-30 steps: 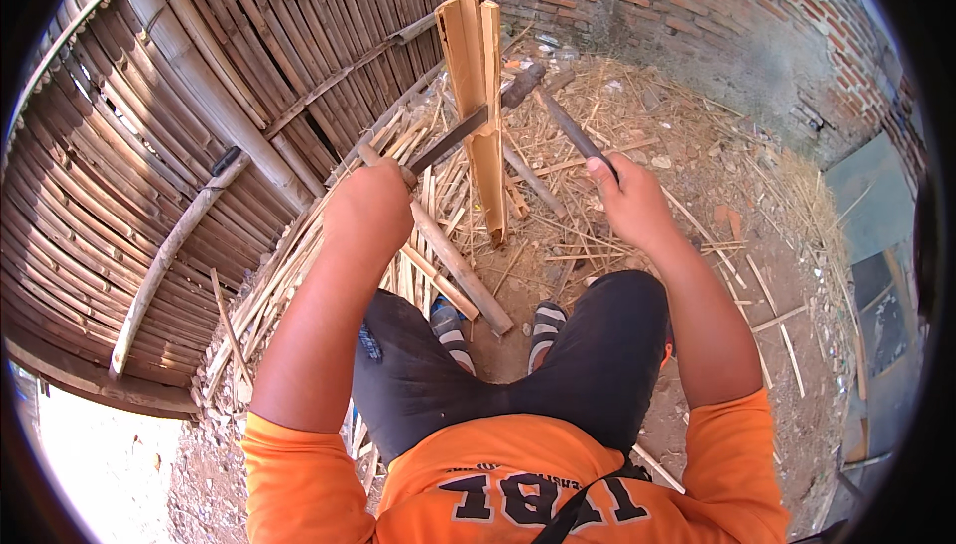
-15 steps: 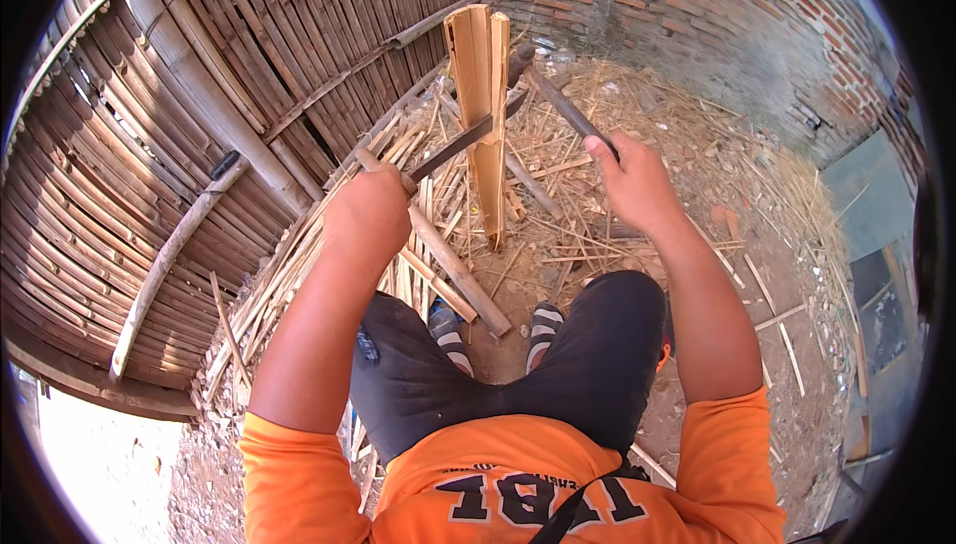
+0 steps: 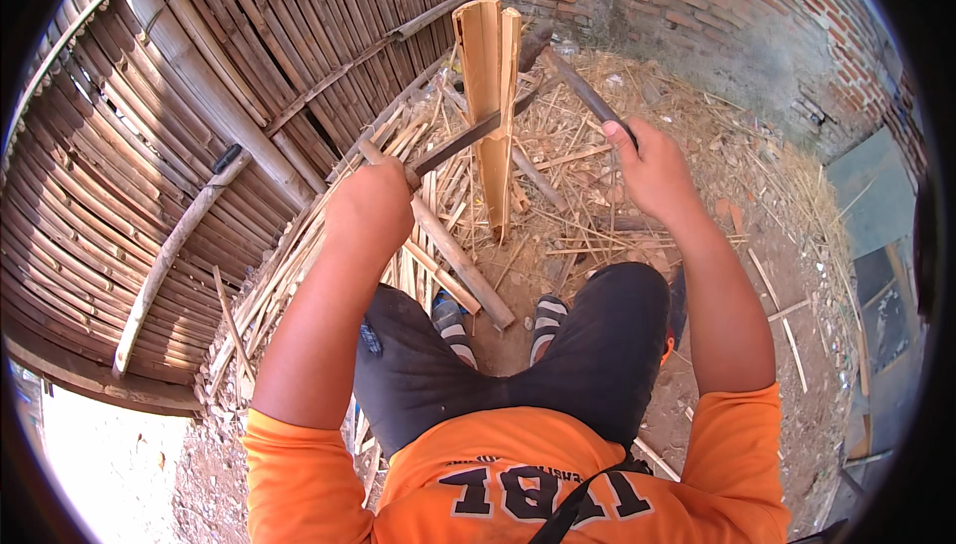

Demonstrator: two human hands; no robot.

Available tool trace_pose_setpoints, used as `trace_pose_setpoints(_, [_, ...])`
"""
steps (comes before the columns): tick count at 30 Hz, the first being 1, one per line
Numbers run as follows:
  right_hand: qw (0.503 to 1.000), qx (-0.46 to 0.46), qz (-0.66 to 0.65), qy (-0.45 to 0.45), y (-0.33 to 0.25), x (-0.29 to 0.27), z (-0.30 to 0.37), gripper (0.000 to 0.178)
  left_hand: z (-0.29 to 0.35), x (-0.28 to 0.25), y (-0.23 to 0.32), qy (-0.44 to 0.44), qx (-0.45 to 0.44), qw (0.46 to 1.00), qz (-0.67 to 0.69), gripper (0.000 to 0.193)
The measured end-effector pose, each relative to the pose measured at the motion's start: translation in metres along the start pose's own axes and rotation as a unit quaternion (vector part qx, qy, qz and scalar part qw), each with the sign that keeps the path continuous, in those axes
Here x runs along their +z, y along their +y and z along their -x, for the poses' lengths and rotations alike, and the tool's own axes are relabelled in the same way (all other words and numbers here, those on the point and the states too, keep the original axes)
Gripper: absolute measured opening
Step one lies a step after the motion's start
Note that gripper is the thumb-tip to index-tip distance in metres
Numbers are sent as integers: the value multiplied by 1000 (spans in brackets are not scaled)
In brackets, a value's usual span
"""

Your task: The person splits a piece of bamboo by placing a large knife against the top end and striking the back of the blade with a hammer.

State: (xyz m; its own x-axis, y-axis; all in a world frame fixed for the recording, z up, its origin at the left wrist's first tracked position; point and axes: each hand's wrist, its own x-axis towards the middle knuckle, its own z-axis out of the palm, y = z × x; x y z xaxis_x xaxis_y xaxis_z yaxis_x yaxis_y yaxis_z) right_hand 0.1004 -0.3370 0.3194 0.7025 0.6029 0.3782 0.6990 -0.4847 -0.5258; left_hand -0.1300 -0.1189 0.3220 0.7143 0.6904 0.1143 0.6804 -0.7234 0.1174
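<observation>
My left hand (image 3: 366, 204) is wrapped round the handle of a machete. Its dark blade (image 3: 456, 147) runs up to the right and crosses an upright split bamboo stem (image 3: 485, 76), seemingly lodged in it. The stem is pale inside, open lengthwise, and stands on the ground in front of my feet. In my right hand (image 3: 657, 171) is a hammer with a long handle (image 3: 590, 89). Its dark head (image 3: 535, 47) is beyond the stem, near the blade's tip; whether it touches the blade I cannot tell.
Bamboo strips (image 3: 289, 285) lie heaped at the left, and a thick bamboo pole (image 3: 460, 262) rests among them. Scraps and straw (image 3: 597, 106) cover the ground ahead. A bamboo wall (image 3: 229, 36) stands on the left, a brick wall (image 3: 677, 6) at the back, grey panels (image 3: 871, 191) at right.
The hammer's head has moved slightly up and away from the blade. The stem's top and my right hand have shifted a little to the right. Both grips are unchanged.
</observation>
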Motion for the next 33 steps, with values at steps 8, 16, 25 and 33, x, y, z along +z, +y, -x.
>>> trace_pose_setpoints(8, [999,-31,2,14,35,35,25,50,-11,15,7,15,8,1000,11,22])
trace_pose_setpoints(16, [977,28,-159,140,3,12,8,51,-9,15,-5,14,-35,999,18,22])
trace_pose_setpoints(25, [991,-26,-96,89,-5,-2,-1,50,-7,16,-11,28,-26,999,18,22])
trace_pose_setpoints(33, [1000,-12,-26,-7,19,47,6,50,-7,15,-6,22,-18,999,16,21])
